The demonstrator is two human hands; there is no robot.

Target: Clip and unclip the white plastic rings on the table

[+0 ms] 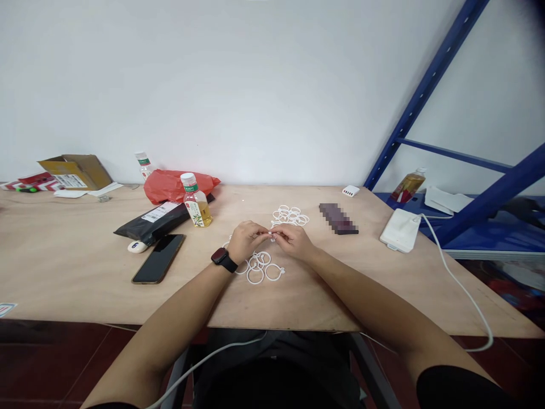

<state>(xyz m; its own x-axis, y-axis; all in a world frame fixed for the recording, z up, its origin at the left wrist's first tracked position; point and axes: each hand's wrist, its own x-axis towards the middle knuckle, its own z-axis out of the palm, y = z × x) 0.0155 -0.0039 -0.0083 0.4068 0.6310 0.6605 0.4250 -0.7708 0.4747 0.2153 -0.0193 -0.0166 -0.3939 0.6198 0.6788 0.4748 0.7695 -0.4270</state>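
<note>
My left hand (247,241) and my right hand (293,241) meet over the middle of the table. Both are closed, thumbs and fingertips pinching one small white plastic piece (272,236). Fingers hide most of it; it looks like part of a ring such as those lying around. Just below my hands is a loose group of white plastic rings (275,265) with small clasps, partly covered by my left hand and wrist. Beyond my right hand lies a second pile of white rings (290,215). A black watch (223,259) is on my left wrist.
On the left are a phone (158,259), a white oval case (137,246), a black parcel (153,221), a drink bottle (196,201), a red bag (164,184) and a cardboard box (76,171). To the right lie a pixelated dark object (338,218) and a white power strip (400,230) with a cable.
</note>
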